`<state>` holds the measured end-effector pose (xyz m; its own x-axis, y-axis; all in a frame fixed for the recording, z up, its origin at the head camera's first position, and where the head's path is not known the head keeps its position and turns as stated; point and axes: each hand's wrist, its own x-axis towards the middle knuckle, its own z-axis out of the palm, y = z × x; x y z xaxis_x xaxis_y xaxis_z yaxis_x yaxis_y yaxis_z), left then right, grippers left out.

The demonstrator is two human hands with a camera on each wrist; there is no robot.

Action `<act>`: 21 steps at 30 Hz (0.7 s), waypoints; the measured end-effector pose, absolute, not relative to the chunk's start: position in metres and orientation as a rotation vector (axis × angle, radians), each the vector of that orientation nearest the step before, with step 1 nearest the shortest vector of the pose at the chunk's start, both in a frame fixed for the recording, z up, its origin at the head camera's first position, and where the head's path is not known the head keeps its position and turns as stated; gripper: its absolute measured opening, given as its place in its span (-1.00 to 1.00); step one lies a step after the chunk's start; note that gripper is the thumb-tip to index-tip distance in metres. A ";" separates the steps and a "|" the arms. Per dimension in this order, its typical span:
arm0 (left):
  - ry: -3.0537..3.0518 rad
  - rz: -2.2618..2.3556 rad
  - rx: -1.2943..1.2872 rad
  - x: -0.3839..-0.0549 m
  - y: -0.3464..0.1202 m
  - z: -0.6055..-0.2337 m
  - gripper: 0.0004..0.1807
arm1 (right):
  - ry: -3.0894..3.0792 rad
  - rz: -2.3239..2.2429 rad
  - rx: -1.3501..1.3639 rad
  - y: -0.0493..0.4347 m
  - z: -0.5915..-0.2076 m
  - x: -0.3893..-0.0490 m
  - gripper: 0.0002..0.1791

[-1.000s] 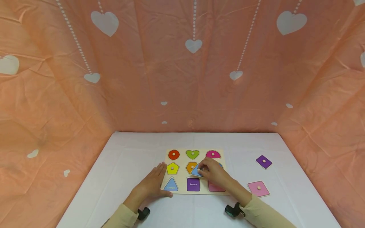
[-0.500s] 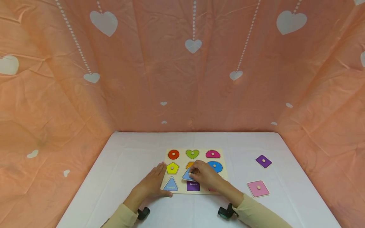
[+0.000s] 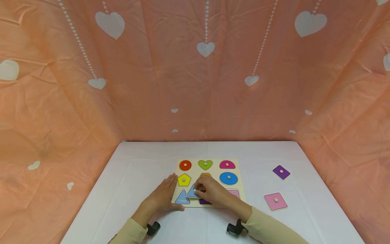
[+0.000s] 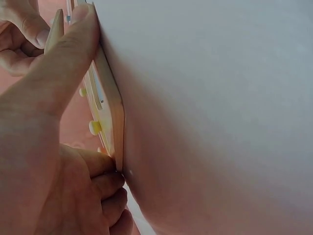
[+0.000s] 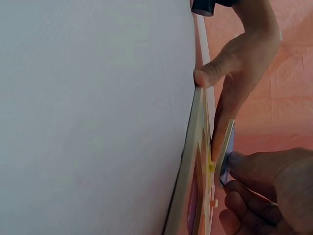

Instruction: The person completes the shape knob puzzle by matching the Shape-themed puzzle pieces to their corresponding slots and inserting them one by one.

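My right hand (image 3: 211,191) pinches the wooden knob of a blue triangle puzzle piece (image 3: 190,192) and holds it above the wooden shape board (image 3: 195,170). In the right wrist view the piece (image 5: 226,152) appears edge-on, raised off the board. Just left of it lies the light blue triangle recess (image 3: 181,199), which the piece slightly overlaps from above. My left hand (image 3: 161,195) rests at the board's lower left corner, fingers straight along the left side and thumb at the front edge. The purple square recess (image 3: 205,201) is partly covered by my right hand.
Knobbed pieces sit in the board's upper rows: a red circle (image 3: 185,165), green heart (image 3: 205,164), magenta semicircle (image 3: 227,164), yellow pentagon (image 3: 184,180) and blue oval (image 3: 229,178) among them. On the white table at right lie a purple piece (image 3: 281,172) and a pink piece (image 3: 275,201).
My right hand has carried the blue triangle piece left and toward the front, from over the orange hexagon to beside the triangle recess. The left hand has stayed in place.
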<state>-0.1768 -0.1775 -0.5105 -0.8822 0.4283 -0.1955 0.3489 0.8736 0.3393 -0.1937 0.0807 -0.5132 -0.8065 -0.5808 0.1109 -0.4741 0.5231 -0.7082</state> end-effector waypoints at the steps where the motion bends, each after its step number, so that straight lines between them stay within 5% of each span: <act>1: 2.780 0.429 0.589 -0.177 -0.178 -0.511 0.40 | 2.616 -1.148 -0.913 0.079 -0.513 -0.193 -0.90; 21: 2.772 0.418 0.603 -0.178 -0.178 -0.510 0.40 | 2.616 -1.057 -0.851 0.048 -0.517 -0.196 -0.87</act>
